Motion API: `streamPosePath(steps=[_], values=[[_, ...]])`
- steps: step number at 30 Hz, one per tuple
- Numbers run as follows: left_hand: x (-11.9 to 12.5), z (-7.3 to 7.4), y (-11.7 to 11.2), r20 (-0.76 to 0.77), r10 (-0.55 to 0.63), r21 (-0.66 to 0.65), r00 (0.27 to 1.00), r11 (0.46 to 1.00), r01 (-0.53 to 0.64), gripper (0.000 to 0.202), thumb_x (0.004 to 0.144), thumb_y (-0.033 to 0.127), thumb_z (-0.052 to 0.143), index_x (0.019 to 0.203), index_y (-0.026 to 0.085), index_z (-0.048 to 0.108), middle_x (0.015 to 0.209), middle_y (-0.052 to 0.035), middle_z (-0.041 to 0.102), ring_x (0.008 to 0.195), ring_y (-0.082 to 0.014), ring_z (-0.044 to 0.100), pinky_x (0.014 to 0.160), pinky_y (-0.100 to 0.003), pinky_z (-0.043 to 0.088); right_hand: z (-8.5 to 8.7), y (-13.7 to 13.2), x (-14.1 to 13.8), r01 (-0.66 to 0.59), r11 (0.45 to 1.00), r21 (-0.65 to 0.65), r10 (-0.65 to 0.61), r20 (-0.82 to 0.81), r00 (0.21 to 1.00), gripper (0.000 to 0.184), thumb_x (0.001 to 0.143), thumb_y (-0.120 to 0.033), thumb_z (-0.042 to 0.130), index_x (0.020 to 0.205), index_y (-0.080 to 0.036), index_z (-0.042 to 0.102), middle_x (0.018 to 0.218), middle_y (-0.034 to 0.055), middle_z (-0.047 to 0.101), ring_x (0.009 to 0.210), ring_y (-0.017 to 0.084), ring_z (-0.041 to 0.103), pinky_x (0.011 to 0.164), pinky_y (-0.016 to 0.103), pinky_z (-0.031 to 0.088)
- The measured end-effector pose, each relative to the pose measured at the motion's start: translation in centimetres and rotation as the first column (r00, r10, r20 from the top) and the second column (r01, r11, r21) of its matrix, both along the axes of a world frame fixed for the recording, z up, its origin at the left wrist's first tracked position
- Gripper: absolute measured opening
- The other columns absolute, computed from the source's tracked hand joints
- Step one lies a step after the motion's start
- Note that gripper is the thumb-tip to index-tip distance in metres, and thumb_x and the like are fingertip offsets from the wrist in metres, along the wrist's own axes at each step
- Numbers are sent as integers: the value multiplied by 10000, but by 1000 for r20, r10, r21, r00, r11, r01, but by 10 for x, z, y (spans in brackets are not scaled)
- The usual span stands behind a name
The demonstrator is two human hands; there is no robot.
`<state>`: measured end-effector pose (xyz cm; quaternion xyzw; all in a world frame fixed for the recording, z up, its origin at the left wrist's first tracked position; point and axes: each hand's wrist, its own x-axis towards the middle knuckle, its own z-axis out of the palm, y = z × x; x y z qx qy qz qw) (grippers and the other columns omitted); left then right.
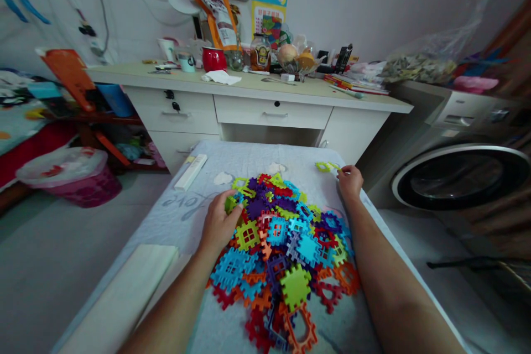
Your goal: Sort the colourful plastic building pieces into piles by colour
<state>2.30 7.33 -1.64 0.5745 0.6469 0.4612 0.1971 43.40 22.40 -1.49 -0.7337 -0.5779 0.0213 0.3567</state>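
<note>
A heap of colourful plastic interlocking building pieces [309, 246] with notched edges covers the middle of the cloth-covered table. At the heap's left edge, my left hand [219, 219] has thumb and fingers closed about a yellow-green interlocking piece [229, 202], partly hidden by the fingers. Beyond the heap to the right, my right hand [350, 180] pinches the end of a yellow-green interlocking piece [334, 166]. Another yellow-green piece [322, 166] with an opening lies just left of it; I cannot tell whether the two are joined.
A white strip-shaped object [191, 172] lies at the table's far left, and a long white box-like object [124, 293] at the near left. Behind stands a cluttered desk [249, 84] with drawers. A washing machine [452, 138] is on the right, a pink lined bin [78, 180] on the left.
</note>
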Motion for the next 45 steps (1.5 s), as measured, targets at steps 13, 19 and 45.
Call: streamPosePath(steps=[13,19,45], values=[[0,-1,0,-5,-16,-24,1000,1000,16,403,822,393,558,1186,223,592,1246,-77,631,1208,-247,550,1080,-420,391,6,-9,-14,-89,986,-139,118,214,970,333,757,-119,452,923,-133,740,996,137,685,950,239,618,901,323,448],[1,2,0,3,-11,-23,1000,1000,11,395,818,389,559,1174,221,598,1221,-74,636,1182,-249,558,1067,-423,400,2,-11,-17,-177,960,-218,230,249,941,370,790,-151,482,1074,-175,719,1209,117,670,1126,258,591,979,359,429],[1,0,0,-6,-5,-26,1000,1000,5,388,822,384,558,1172,221,603,1225,-71,639,1179,-243,560,1063,-414,405,62,-50,-103,-577,517,-632,681,-105,725,345,717,-170,642,1060,-141,671,782,-4,663,667,120,556,599,208,401]])
